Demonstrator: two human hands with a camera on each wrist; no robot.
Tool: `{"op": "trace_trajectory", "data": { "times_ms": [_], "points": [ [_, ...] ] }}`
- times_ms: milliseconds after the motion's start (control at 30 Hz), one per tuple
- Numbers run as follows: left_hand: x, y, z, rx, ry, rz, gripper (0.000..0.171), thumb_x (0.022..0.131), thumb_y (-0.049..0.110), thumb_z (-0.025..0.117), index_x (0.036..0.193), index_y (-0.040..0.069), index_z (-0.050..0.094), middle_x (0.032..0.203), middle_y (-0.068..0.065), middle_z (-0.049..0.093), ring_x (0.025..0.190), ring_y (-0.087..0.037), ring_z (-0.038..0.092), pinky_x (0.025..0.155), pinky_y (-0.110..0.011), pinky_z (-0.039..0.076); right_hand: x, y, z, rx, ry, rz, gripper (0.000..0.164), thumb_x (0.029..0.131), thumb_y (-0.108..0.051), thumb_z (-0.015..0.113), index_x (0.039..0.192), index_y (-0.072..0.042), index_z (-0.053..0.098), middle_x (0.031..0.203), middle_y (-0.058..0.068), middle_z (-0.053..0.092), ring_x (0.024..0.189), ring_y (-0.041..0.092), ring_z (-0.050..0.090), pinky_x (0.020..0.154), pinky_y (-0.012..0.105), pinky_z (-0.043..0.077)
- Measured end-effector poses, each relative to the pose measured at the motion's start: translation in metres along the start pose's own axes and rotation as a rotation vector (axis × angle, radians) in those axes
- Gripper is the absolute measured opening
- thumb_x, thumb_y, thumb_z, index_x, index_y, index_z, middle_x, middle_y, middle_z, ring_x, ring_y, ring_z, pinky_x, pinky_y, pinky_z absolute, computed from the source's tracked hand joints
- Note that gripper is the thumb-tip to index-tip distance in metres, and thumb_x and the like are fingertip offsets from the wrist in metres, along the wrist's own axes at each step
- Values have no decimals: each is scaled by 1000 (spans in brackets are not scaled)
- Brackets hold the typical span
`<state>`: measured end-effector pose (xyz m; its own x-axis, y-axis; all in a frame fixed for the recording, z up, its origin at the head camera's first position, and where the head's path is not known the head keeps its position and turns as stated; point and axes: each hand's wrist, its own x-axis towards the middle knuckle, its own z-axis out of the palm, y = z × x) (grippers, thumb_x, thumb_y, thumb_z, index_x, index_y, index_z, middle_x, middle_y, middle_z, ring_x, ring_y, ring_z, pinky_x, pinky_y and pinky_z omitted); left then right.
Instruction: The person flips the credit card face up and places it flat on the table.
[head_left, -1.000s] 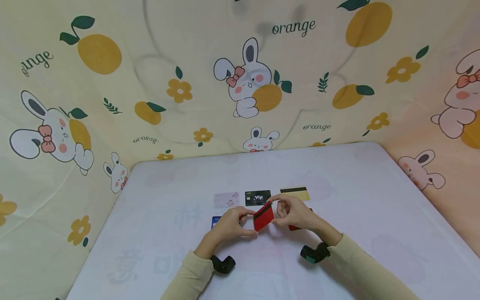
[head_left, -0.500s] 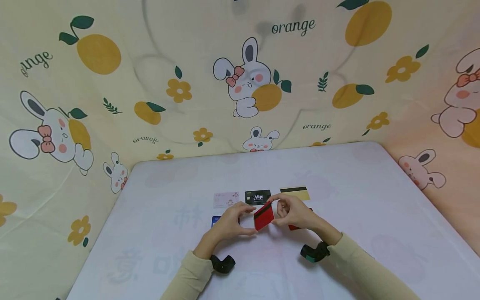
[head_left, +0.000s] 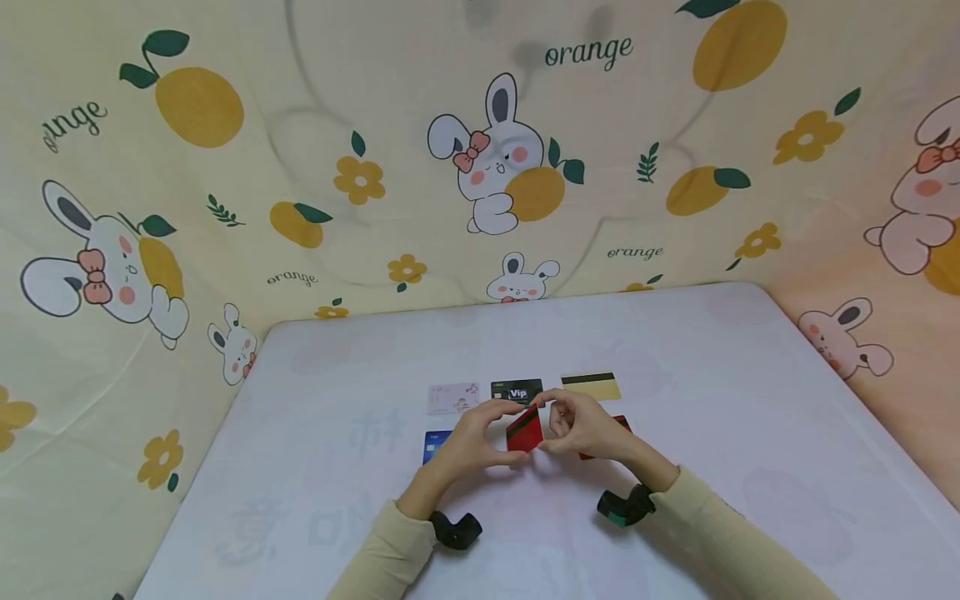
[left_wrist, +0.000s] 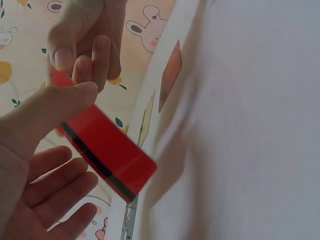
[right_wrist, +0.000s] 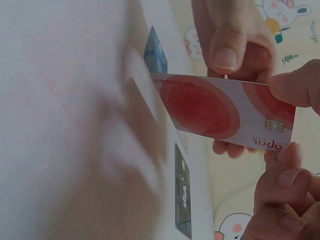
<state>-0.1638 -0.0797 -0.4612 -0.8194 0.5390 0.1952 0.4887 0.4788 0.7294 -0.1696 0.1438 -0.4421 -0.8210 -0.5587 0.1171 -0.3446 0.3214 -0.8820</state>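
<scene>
My right hand (head_left: 588, 427) pinches a plastic card (head_left: 524, 430) by its right end, between thumb and fingers, above the table. One face is red with a black magnetic stripe; in the right wrist view the other face is white with red circles, a chip and "april". My left hand (head_left: 476, 437) curves around the card's left part, thumb at the lower edge and forefinger at the upper. In the left wrist view its thumb (left_wrist: 75, 97) overlaps the card and the other fingers spread loosely below. A small gap shows by this thumb in the right wrist view.
On the white table (head_left: 337, 500) lie a pale pink card (head_left: 453, 398), a black Vip card (head_left: 517, 390) and a gold striped card (head_left: 592, 386) in a row. Nearer are a blue card (head_left: 435, 443) and a red card (head_left: 621, 423), both partly hidden by hands. A printed cloth (head_left: 420, 83) stands behind.
My left hand has moved right, from the card's left edge to around the card, uncovering more of the blue card. The held card has shifted slightly left and up, with the right hand.
</scene>
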Motion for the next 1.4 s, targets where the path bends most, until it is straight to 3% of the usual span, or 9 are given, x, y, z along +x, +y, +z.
{"op": "trace_trajectory", "data": {
  "times_ms": [167,567,733,933,1400],
  "points": [
    [3,4,1,-2,12,34,59,74,21,83,127,9,60,126,-7,64,118,-20,59,102,-40,49,2,-1,1,-25,-7,-3,46,72,-4,78,113,0,57,63,13,50,55,-1,41,54,18,38],
    [2,6,2,-38,8,3,53,77,20,81,124,7,61,122,-9,64,113,-21,60,100,-43,50,2,-2,3,11,-11,18,48,73,-6,78,115,0,57,64,11,49,55,-1,41,55,17,38],
    [2,6,0,-38,21,27,52,77,19,81,124,7,61,121,-9,64,113,-21,60,100,-42,51,2,1,3,37,-5,21,53,73,-7,80,120,-1,56,63,8,49,54,0,40,54,17,37],
    [0,5,-3,-101,51,58,51,76,15,81,122,5,61,122,-11,64,114,-24,61,99,-44,50,2,5,5,107,-2,38,60,73,-7,81,126,1,53,65,2,50,54,1,41,51,18,36],
    [-1,2,-7,-198,74,32,54,76,13,81,124,4,58,125,-13,62,118,-28,60,102,-42,48,-3,20,18,294,-53,83,64,77,-3,76,131,8,44,66,-8,52,53,0,45,53,17,40]
  ]
}}
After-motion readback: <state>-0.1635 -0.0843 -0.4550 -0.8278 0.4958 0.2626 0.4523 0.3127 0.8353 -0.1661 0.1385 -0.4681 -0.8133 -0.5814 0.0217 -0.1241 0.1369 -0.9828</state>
